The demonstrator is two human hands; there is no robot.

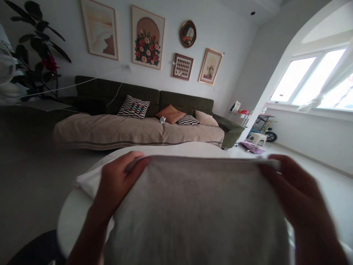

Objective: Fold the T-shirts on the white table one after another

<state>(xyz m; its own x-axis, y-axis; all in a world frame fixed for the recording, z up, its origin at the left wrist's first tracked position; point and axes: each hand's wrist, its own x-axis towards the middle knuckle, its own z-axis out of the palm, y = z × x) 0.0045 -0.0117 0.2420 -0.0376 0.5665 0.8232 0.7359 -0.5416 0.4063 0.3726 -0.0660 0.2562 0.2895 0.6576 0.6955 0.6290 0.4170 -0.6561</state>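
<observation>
I hold a grey cloth (198, 209) up in front of me, stretched flat between both hands. My left hand (118, 184) pinches its top left corner, fingers closed over the edge. My right hand (298, 198) grips the top right corner and is a little blurred. Behind the cloth lies a white folded fabric (91, 180) on a round white table (71, 217), most of it hidden by the cloth.
A dark green sofa (176, 103) with a beige cover and several cushions stands against the far wall under framed pictures. A tall plant (35, 48) is at the left. Bright windows (311, 81) and a small stool (257, 139) are at the right.
</observation>
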